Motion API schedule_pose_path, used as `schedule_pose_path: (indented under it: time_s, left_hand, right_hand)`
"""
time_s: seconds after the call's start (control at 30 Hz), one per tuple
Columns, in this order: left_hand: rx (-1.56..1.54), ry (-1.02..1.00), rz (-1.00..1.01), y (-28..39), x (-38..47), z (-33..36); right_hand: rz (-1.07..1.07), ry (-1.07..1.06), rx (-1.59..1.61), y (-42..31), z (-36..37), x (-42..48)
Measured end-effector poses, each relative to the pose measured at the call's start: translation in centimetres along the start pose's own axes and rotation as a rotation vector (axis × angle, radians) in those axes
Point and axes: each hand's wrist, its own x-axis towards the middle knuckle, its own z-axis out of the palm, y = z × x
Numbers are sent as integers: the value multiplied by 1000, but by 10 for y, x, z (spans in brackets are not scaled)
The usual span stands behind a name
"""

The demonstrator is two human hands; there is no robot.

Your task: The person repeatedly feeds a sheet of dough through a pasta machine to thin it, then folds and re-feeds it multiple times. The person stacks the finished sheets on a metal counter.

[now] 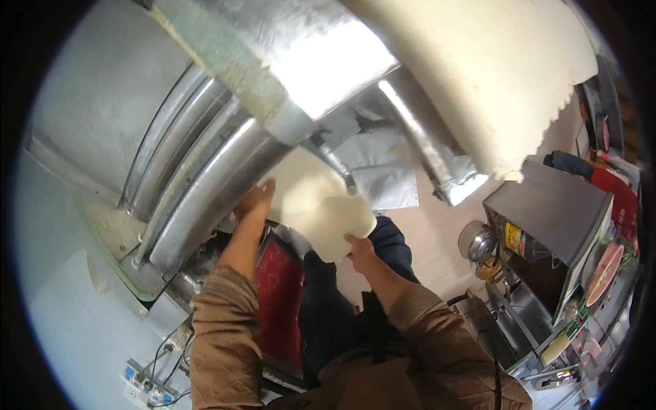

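Note:
A pale sheet of dough (312, 200) hangs at the lower steel roller (220, 187) of a dough-rolling machine. Its far end reaches up beside the roller and its loose end droops over my legs. My left hand (254, 201) holds the sheet's left edge close to the roller, thumb uppermost; its other fingers are mostly hidden. At the near right edge, my right hand (360, 250) pinches the dough between thumb and fingers. A much larger dough sheet (492, 77) drapes over a bar at the upper right, with a ragged lower edge.
Above my hands juts a shiny metal chute (328, 56) with a worn green side frame (241, 66). A red panel (279, 302) stands by my legs. To the right are a steel pot (476, 241) and a grey-topped cabinet (553, 205). Power strips (146, 384) with cables lie lower left.

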Motion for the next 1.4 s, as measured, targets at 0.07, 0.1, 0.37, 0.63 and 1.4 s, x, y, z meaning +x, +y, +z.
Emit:
schedule_pose_path:
  time_s: [0.07, 0.1, 0.37, 0.63, 1.4]
  left_hand:
    - [117, 163, 209, -37, 7, 39]
    - [194, 276, 327, -62, 20, 76]
    - [-104, -146, 217, -53, -13, 42]
    - [-543, -321, 491, 32, -197, -73]
    - [-18, -150, 1639, 418, -291, -271]
  right_hand:
    - [21, 83, -24, 3, 11, 4]
    - [-70, 135, -97, 16, 7, 15]
    - [-226, -152, 13, -28, -12, -118]
    - [-504, -121, -553, -156, -204, -349]
    - [-998, 176, -416, -421, -139, -246]
